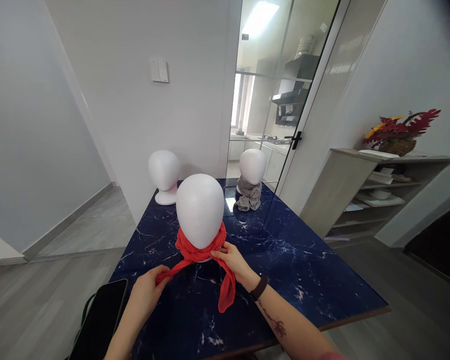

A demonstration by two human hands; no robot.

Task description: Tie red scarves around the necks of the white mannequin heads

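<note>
A white mannequin head (pixel 200 207) stands upright in front of me, with a red scarf (pixel 185 244) wrapped round its neck. My left hand (pixel 149 287) pinches one end of the scarf, which stretches taut from the neck toward the lower left. At the right of the neck, my right hand (pixel 232 259) grips the scarf between thumb and fingers. The scarf's other end hangs below that hand and lies on the table. Most of the mannequin's base is hidden by the fabric.
The blue marbled table (pixel 285 260) has a second white mannequin head (pixel 164 170) at its back left. Another mannequin head (pixel 252 165) wears a grey scarf (pixel 249 192) near the glass door (pixel 270 90). A black phone (pixel 99 320) is at lower left. Shelves (pixel 360 195) stand right.
</note>
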